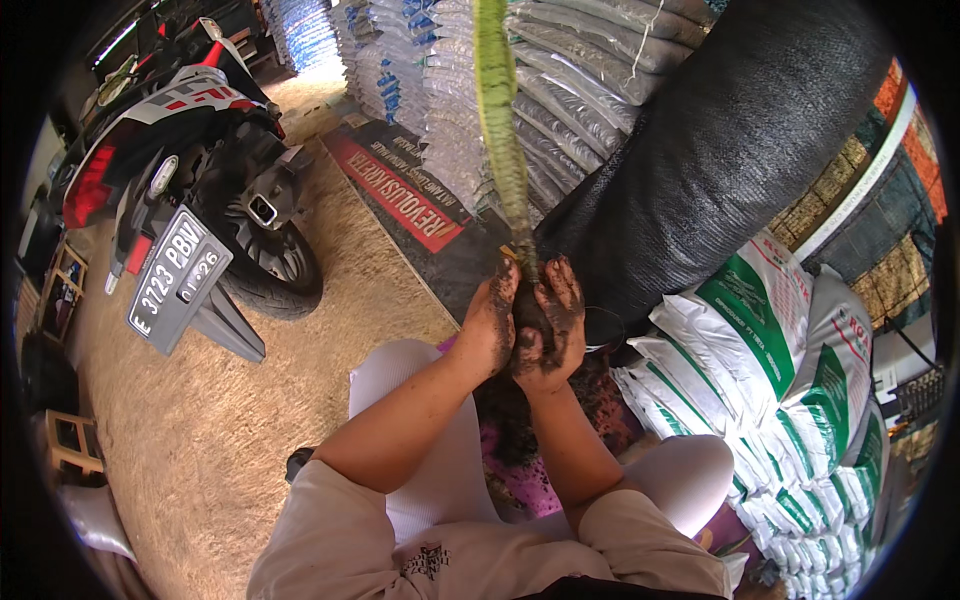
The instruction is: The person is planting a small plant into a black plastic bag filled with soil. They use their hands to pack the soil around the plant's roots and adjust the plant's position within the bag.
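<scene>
A tall, narrow snake plant leaf (499, 127), green with yellow edges, rises upright from between my two hands. My left hand (551, 326) and my right hand (491, 322), both smeared with dark soil, are cupped around a dark soil clump (531, 311) at its base. The fingers point away from me, and the palms hide part of the clump. Beneath my wrists and between my knees, dark loose soil (514, 420) lies on a purple sheet (536, 487).
A parked motorcycle (217, 187) stands at the left on the rough floor (322, 390). Stacked filled bags (577, 97) rise ahead, beside a large black mesh roll (735, 150). White and green sacks (750, 337) are piled at the right, close to my knee.
</scene>
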A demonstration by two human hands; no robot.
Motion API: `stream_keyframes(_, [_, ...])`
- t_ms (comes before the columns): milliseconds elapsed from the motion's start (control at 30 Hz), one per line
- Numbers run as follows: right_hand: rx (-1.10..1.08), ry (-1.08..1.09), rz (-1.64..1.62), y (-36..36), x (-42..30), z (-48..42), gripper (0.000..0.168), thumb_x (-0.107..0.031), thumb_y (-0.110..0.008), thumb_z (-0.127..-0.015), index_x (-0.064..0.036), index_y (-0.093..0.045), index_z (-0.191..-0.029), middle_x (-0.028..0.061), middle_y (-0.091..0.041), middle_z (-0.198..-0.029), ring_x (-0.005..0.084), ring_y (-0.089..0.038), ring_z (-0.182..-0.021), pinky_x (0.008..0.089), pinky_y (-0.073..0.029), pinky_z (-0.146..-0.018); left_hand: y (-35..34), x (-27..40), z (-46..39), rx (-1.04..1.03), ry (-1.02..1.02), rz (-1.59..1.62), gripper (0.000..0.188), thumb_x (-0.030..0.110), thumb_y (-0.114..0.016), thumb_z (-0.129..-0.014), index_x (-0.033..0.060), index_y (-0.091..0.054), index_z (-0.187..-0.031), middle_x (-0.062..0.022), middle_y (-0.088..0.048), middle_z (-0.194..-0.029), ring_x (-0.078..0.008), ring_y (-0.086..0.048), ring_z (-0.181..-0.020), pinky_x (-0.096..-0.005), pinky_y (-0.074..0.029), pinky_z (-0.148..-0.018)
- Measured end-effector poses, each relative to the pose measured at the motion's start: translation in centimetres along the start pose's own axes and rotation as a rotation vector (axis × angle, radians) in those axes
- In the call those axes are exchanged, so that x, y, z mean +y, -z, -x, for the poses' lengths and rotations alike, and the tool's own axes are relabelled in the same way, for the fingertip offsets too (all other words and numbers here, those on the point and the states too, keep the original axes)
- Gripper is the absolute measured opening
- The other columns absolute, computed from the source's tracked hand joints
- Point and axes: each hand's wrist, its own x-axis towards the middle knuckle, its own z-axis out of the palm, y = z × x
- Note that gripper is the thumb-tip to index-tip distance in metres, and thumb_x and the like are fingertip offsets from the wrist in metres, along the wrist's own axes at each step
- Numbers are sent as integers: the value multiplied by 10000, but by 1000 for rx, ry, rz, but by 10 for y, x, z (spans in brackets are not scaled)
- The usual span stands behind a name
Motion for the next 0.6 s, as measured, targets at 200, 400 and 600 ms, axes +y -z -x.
stream_keyframes(200, [282, -273, -709, -20, 13, 7, 331, -292, -516, -878, 1, -554, -1028, 221, -494, -1211, 364, -446, -1163, 486, -294, -1021, 15, 6, -10, -135, 234, -101, 520, 358, -473, -908, -41, -406, -1235, -94, -502, -1173, -178, -503, -1074, -298, -379, -949])
stream_keyframes(400, [251, -63, -259, -29, 11, 1, 413, -371, -438, -894, -17, -522, -1088, 240, -476, -1228, 395, -455, -1154, 495, -334, -984, 18, 7, -6, -232, -59, -173, 475, 295, -493, -897, -39, -413, -1225, -103, -518, -1154, -172, -519, -1039, -284, -401, -917])
stream_keyframes(600, [137, 168, -121, -25, 28, 6, 389, -383, -418, -889, -69, -522, -1094, 213, -528, -1171, 409, -487, -1118, 541, -326, -961, 17, 3, -1, -76, -106, -426, 299, 143, -422, -875, -43, -484, -1100, -90, -556, -992, -140, -504, -927, -264, -401, -824])
